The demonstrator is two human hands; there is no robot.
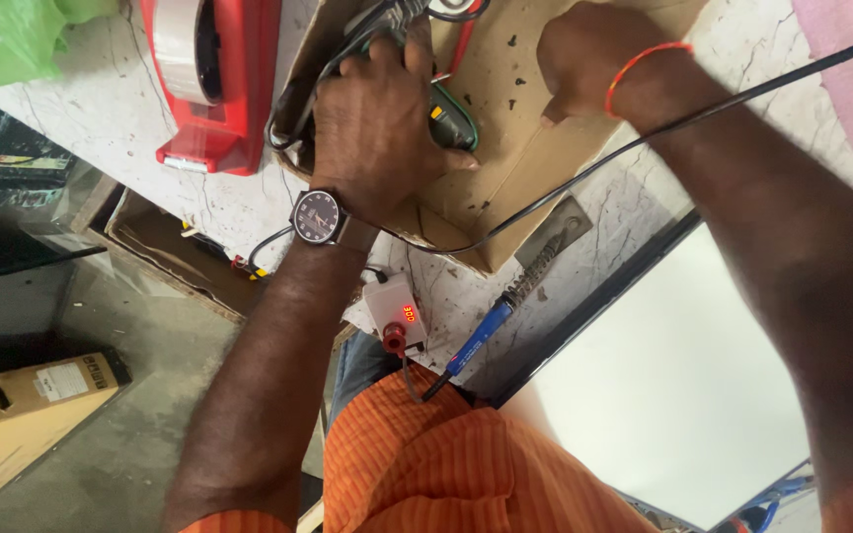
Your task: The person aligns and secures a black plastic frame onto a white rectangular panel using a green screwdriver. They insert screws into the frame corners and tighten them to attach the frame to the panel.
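My left hand (379,120), with a dark wristwatch (318,217) on its wrist, presses down on a bundle of black cables and a dark part with a green edge (451,120) that lie on a brown cardboard sheet (515,148). My right hand (589,59), a red thread around its wrist, rests fingers-down on the same cardboard further right; what its fingertips hold is hidden. A black cable (644,143) runs under my right forearm across the cardboard.
A red tape dispenser (214,84) stands at the left on the marbled white worktop (101,109). A blue-handled soldering iron (505,311) and a small white box with a red display (397,314) lie near the worktop's edge. Cardboard boxes (22,415) sit on the floor.
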